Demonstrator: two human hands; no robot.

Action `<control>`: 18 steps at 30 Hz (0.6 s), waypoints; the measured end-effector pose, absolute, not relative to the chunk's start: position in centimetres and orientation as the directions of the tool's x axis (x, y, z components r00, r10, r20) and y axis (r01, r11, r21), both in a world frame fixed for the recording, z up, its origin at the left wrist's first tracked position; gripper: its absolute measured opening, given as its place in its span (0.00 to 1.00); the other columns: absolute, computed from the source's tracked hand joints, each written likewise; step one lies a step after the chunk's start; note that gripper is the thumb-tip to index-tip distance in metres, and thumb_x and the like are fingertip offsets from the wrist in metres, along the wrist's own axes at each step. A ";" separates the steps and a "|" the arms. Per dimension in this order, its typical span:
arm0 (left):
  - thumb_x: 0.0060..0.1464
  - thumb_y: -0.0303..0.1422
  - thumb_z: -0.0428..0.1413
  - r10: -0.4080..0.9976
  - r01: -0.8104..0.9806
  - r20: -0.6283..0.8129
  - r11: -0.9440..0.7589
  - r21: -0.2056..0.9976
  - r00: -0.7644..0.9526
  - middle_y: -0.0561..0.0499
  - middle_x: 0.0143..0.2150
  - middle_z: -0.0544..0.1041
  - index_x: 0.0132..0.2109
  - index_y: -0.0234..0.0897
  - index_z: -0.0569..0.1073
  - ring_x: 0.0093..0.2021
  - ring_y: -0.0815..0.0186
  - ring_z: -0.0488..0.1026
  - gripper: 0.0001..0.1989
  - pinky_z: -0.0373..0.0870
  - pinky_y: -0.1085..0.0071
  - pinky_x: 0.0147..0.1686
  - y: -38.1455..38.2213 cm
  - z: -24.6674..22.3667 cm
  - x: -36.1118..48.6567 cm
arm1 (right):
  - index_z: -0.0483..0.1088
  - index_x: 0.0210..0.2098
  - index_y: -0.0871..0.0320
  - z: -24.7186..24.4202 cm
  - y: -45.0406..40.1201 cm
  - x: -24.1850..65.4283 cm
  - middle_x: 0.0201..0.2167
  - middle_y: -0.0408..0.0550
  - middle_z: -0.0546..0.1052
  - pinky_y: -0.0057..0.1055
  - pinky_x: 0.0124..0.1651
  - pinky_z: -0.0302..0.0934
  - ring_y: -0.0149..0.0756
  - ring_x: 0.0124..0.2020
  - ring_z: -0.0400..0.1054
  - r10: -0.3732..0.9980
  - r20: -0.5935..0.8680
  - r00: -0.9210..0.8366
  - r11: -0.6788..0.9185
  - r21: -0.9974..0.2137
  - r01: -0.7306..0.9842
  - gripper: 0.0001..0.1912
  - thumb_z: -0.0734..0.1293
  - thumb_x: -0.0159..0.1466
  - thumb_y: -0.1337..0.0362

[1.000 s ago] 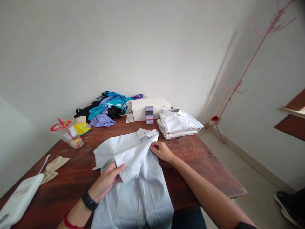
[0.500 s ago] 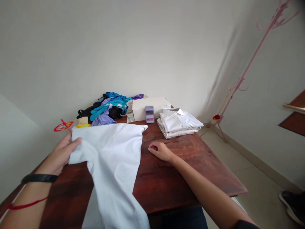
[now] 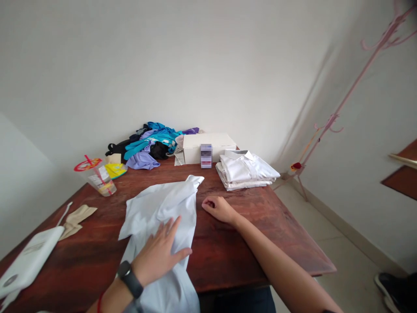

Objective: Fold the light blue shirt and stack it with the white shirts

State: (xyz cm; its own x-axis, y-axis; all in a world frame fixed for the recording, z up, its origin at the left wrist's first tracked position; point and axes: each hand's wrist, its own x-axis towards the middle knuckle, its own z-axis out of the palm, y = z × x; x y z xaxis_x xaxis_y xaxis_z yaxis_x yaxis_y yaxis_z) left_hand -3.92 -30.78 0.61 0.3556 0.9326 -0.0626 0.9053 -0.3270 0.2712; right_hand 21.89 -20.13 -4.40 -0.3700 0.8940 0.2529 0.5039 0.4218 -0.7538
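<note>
A white garment point(image 3: 153, 200) lies on the dark wooden table point(image 3: 224, 256), its lower part reaching the near edge. My left hand point(image 3: 163, 252) is spread over the middle of the cloth, fingers apart and holding nothing. To the right of the garment, my right hand point(image 3: 220, 208) rests on the wood with its fingers curled round; nothing shows inside the curl. A stack of folded white shirts point(image 3: 247, 169) sits beyond my right hand.
Behind are a white box point(image 3: 208, 143), a small blurred box point(image 3: 206, 156) and a clothes pile point(image 3: 153, 143). At left stand a plastic cup point(image 3: 104, 182), a yellow packet point(image 3: 115, 170), beige cloth point(image 3: 78, 217) and a white device point(image 3: 31, 256). A pink coat rack point(image 3: 352, 91) is at right.
My left hand has let go of the garment's left edge and moved right and nearer, onto the cloth. That side of the garment has come down and folded inward. My right hand has stayed put.
</note>
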 end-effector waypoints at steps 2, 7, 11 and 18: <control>0.55 0.50 0.60 0.945 0.949 -0.164 -0.249 0.193 0.281 0.35 0.75 0.52 0.73 0.42 0.59 0.71 0.27 0.46 0.43 0.57 0.26 0.58 -30.8 -0.3 -2.9 | 0.78 0.34 0.58 -4.4 -20.2 21.9 0.30 0.45 0.80 0.28 0.33 0.57 0.33 0.29 0.69 0.893 0.253 -0.373 0.423 -0.757 0.499 0.07 0.67 0.65 0.64; 0.58 0.38 0.60 0.874 0.864 -0.038 -0.471 0.178 0.484 0.46 0.76 0.53 0.65 0.49 0.70 0.74 0.39 0.48 0.27 0.54 0.33 0.66 -32.7 -0.6 -2.6 | 0.77 0.36 0.58 -4.4 -20.2 21.7 0.31 0.46 0.79 0.29 0.35 0.59 0.34 0.30 0.68 0.901 0.252 -0.352 0.398 -0.802 0.445 0.07 0.67 0.65 0.63; 0.50 0.39 0.68 0.753 0.741 0.131 -0.658 0.135 0.644 0.50 0.75 0.54 0.64 0.51 0.69 0.73 0.43 0.51 0.34 0.56 0.37 0.68 -36.1 -1.3 -3.4 | 0.74 0.47 0.59 -4.8 -20.0 21.7 0.32 0.45 0.78 0.30 0.35 0.61 0.33 0.29 0.67 0.917 0.262 -0.299 0.367 -0.849 0.381 0.13 0.67 0.65 0.61; 0.47 0.26 0.67 0.762 0.749 0.128 -0.647 0.143 0.635 0.51 0.75 0.56 0.59 0.49 0.72 0.71 0.45 0.57 0.32 0.64 0.41 0.65 -37.7 -3.5 -5.4 | 0.68 0.56 0.56 -5.4 -19.7 21.7 0.46 0.50 0.77 0.33 0.42 0.66 0.31 0.32 0.69 0.931 0.250 -0.265 0.327 -0.895 0.303 0.23 0.69 0.63 0.60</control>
